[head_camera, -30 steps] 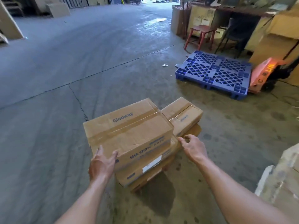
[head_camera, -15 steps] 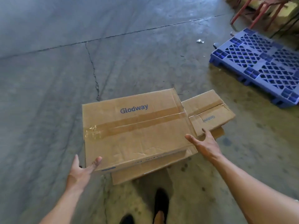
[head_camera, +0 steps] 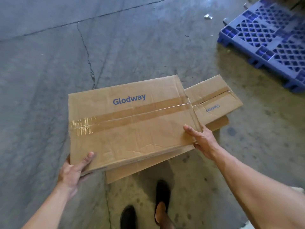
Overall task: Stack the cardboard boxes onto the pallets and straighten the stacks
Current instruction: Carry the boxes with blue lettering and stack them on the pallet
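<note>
A taped brown cardboard box (head_camera: pixel 132 123) printed "Glodway" lies on top of a pile of boxes on the concrete floor. My left hand (head_camera: pixel 74 171) grips its near left corner, thumb on the top face and fingers under the edge. My right hand (head_camera: pixel 201 138) grips its near right corner, thumb on top. A smaller Glodway box (head_camera: pixel 214 100) sits to the right behind it. A lower box (head_camera: pixel 148 167) sticks out beneath. The blue plastic pallet (head_camera: pixel 270 40) lies on the floor at the upper right, with nothing on the part in view.
Cracked grey concrete floor (head_camera: pixel 66 55) spreads to the left and ahead. My feet (head_camera: pixel 156 204) in dark shoes stand just behind the pile. A scrap of white litter (head_camera: pixel 207 16) lies near the pallet.
The view has tilted down and come closer over the pile. Both hands have gone from open beside the top box to gripping its near corners.
</note>
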`<state>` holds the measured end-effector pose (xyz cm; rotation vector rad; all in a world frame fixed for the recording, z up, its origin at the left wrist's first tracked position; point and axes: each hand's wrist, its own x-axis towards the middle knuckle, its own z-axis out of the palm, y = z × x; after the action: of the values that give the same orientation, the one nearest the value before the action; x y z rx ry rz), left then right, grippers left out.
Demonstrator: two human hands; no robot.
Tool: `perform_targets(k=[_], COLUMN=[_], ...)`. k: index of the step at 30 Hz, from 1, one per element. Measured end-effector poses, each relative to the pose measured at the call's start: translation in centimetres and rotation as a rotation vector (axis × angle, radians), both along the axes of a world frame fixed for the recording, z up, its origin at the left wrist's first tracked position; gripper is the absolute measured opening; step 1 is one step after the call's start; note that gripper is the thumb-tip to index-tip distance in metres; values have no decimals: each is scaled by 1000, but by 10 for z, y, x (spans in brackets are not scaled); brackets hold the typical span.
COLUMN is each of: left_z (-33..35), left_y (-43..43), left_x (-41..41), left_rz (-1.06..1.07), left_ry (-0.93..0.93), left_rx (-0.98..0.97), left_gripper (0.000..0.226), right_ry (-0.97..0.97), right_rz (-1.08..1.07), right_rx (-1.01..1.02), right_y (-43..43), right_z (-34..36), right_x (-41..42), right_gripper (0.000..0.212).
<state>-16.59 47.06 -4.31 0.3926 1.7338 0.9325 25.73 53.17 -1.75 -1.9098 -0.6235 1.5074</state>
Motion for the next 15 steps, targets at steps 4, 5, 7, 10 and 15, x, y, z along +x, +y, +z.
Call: perform_targets(k=[4, 5, 7, 10, 15], left_z=[43, 56, 83, 130, 204], left_y=[20, 27, 40, 48, 7], left_x=[8, 12, 21, 40, 78], left_rz=[-169, -215, -320, -494, -851], left_ry=[-48, -58, -80, -122, -170], left_rx=[39, 49, 99, 210, 362], left_gripper=[84, 86, 76, 71, 90], right_ry=[34, 32, 2, -70, -162], right_rz=[-112, -148, -220, -357, -651], right_rx=[114, 146, 203, 312, 379], right_y=[-31, -42, -69, -134, -283], right_z=[39, 54, 88, 138, 203], right_x=[16, 19, 25, 27, 20], right_gripper=[154, 152, 147, 134, 81])
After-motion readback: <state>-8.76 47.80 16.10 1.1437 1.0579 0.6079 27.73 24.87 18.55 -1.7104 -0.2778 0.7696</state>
